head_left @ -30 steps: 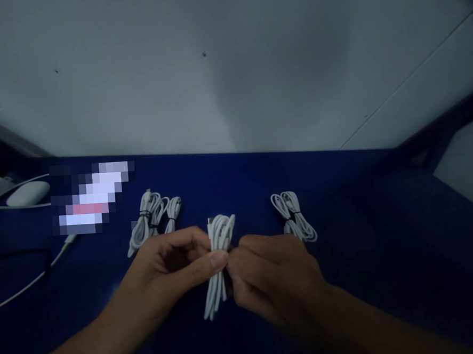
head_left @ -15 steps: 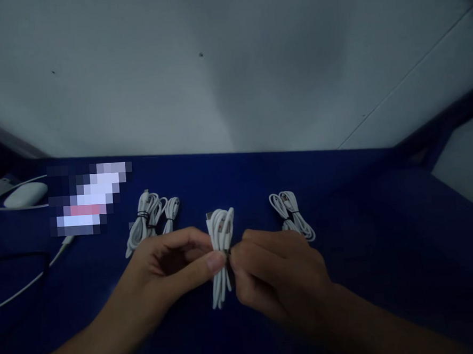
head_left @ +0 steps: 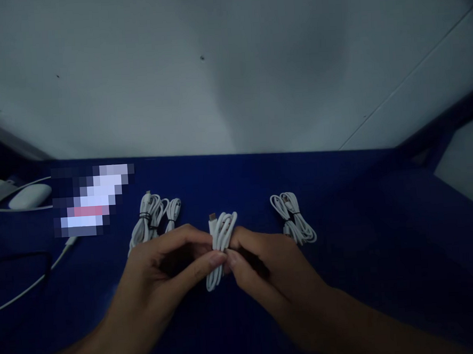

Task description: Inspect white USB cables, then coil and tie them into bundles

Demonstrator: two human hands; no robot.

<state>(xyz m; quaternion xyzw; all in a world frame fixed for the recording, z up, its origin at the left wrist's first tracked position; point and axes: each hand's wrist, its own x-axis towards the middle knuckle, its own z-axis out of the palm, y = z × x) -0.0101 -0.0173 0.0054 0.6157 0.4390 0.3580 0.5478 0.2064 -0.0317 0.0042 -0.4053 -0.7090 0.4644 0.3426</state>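
Note:
A folded bundle of white cable [head_left: 223,226] stands upright between my hands at the centre, a metal plug end showing at its upper left. My left hand [head_left: 168,282] pinches the bundle's middle between thumb and fingers. From the other side, my right hand [head_left: 272,271] presses its thumb and fingertips to the same spot, its thumb touching my left thumb. The fingertips hide the bundle's waist, so any tie there cannot be made out.
Tied white cable bundles [head_left: 145,217] lie behind my left hand, and more [head_left: 293,216] lie behind my right. At left are a pixelated bright object [head_left: 97,199], a white mouse-like object [head_left: 30,196] and loose cords on the blue table [head_left: 228,180]. A pale wall rises behind.
My right hand has turned from a closed fist to a thumb-and-finger pinch at the bundle's middle. The bundle has tilted and turned slightly, showing its plug end more clearly.

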